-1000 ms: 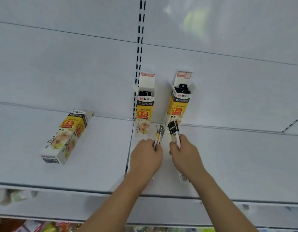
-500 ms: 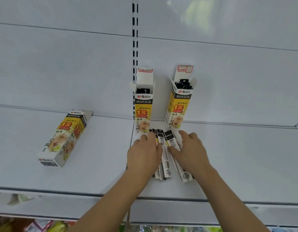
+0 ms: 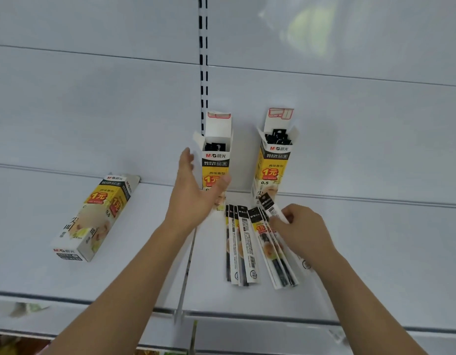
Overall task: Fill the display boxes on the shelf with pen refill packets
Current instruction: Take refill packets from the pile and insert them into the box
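Two yellow display boxes stand upright against the shelf's back wall with their top flaps open. The left box [image 3: 216,160] and the right box [image 3: 274,162] both show black packet tops inside. Several pen refill packets [image 3: 247,247] lie flat on the white shelf [image 3: 375,252] in front of them. My left hand [image 3: 196,193] is raised with fingers spread, open, just left of the left box, thumb in front of its label. My right hand [image 3: 302,231] pinches one refill packet [image 3: 271,207] by its lower part, lifting its black top toward the right box.
A third, closed box [image 3: 93,213] of the same kind lies flat on the shelf to the left. A slotted upright [image 3: 203,60] runs up the back wall. The shelf's front edge [image 3: 247,316] crosses below my arms.
My left hand lifted off the packets and rose beside the left box. My right hand, flat on the packets before, now pinches one and tilts it up. The other packets lie on the shelf.
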Available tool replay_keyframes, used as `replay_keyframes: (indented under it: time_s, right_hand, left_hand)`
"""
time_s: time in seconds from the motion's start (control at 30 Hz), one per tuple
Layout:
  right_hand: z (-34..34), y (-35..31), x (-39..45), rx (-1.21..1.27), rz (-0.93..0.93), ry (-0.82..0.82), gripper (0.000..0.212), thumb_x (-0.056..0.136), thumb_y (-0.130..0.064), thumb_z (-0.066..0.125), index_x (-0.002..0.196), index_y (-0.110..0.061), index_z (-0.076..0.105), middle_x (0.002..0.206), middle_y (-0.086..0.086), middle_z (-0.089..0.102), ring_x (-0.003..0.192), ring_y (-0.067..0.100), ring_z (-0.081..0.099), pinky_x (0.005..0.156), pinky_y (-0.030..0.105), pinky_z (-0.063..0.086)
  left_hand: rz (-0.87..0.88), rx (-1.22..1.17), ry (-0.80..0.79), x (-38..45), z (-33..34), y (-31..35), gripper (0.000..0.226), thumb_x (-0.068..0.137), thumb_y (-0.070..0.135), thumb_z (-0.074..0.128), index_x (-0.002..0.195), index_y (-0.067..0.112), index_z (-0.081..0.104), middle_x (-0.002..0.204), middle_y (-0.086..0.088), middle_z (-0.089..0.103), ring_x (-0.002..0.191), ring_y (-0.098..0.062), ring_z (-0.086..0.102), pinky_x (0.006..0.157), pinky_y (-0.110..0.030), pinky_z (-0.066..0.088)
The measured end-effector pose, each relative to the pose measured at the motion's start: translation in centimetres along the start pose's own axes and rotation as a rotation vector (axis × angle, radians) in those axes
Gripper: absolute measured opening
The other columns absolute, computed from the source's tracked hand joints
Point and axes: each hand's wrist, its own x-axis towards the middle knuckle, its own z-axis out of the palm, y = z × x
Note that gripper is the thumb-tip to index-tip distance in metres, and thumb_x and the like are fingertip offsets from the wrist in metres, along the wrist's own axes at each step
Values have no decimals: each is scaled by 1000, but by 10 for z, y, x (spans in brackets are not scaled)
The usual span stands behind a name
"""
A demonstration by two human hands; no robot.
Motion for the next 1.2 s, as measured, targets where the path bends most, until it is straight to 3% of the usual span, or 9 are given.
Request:
replay_keyframes:
  time_s: [0.1,0.2,0.47,0.6,0.67,0.87,0.93,1.03,1.2]
  right_hand:
    - [13,-5,-6,-31,-7,-161,16,93,-39,68,85,-25,66,62,-8,72,54,2,64,55,24,49]
    - [21,-5,-3,-69,-25,-189,17,90,-41,71,85,-26,65,60,-12,72,56,3,68,64,28,58]
    - [2,-21,-5,-19,-22,-111,19,91,-34,65,77,-21,61,68,-2,70,63,17,69,66,39,60]
    - [-28,-49,-16,81,-109,-56,24,97,-32,65,78,-19,63,62,-2,72,51,2,60,55,19,46]
    - [-42,-69,-22,166,-150,42,30,100,-33,62,76,-15,57,64,1,71,48,2,54,54,19,41]
    - [-56,-111,-33,558,-164,239,17,109,-30,48,104,-19,60,86,-6,77,68,4,67,68,29,49]
    - [-63,-121,-36,623,-192,322,21,110,-31,50,107,-16,64,83,-3,78,74,15,71,69,34,54]
    - [-83,-142,-37,756,-256,433,28,106,-36,58,94,-16,73,74,9,71,74,34,66,72,41,58]
    - [-90,-183,-26,968,-391,461,20,99,-28,73,79,-24,72,69,7,69,64,25,65,67,44,56]
  left_hand:
    - [47,29,-77,4,0,-3,79,93,57,70,157,30,34,139,20,62,126,1,58,97,-12,45]
    - [78,66,-26,2,-6,-6,53,95,50,71,141,31,51,121,23,69,110,7,63,90,-16,50]
    - [67,16,-114,-13,-36,-3,59,88,53,77,134,36,46,120,23,69,109,4,66,92,-27,55]
    - [170,-37,-142,-13,-49,5,79,91,40,81,150,47,29,128,22,63,115,-6,67,98,-38,57]
    - [266,-22,-152,-14,-53,12,88,90,35,82,151,55,22,136,19,59,115,-10,67,98,-40,58]
    - [336,-21,-244,-19,-53,13,91,93,28,80,158,48,19,135,16,59,118,-5,65,100,-36,59]
    - [379,4,-272,-20,-56,15,92,93,26,80,158,49,19,139,14,56,121,-6,63,99,-29,58]
    - [385,52,-290,-18,-58,21,81,92,27,81,148,52,29,138,13,57,120,-4,62,101,-31,58]
    - [298,72,-319,-19,-61,25,66,88,37,84,118,63,31,115,25,65,112,2,64,98,-31,58]
